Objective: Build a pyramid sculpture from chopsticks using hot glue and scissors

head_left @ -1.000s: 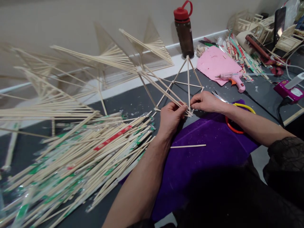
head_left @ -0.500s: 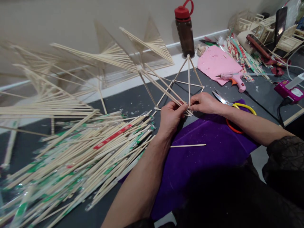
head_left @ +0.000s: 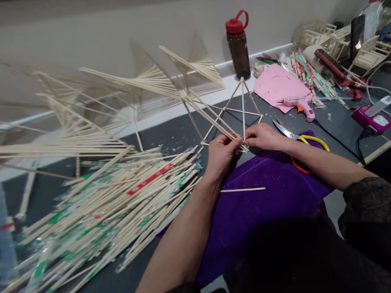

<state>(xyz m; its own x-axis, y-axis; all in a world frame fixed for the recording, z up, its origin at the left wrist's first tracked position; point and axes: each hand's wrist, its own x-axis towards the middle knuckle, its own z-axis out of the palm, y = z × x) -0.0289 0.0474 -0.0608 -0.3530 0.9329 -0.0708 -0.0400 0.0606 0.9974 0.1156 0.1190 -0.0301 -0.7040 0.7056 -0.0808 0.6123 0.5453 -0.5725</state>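
A frame of thin wooden sticks point(head_left: 210, 113) stands on the dark table, with triangular sides and several sticks running down to its near corner. At that corner my left hand point(head_left: 222, 152) pinches the converging sticks between thumb and fingers. Close against it, my right hand point(head_left: 262, 136) has its fingertips closed on the sticks at the same joint. The fingertips hide the joint itself. A single loose stick point(head_left: 243, 189) lies on the purple cloth point(head_left: 259, 211) in front of me. Beside my right forearm rest scissors point(head_left: 301, 138) with yellow and red handles.
Many wrapped chopsticks point(head_left: 131, 199) are heaped at the left. Fanned stick structures point(head_left: 134, 83) stand along the wall. A pink glue gun point(head_left: 301, 105) lies by pink paper point(head_left: 279, 85), its cord crossing the right side. A red-capped bottle point(head_left: 238, 53) stands at the back.
The view has tilted slightly, so the scene sits a little lower and the left side shifts right. Both hands stay at the same joint of the stick frame.
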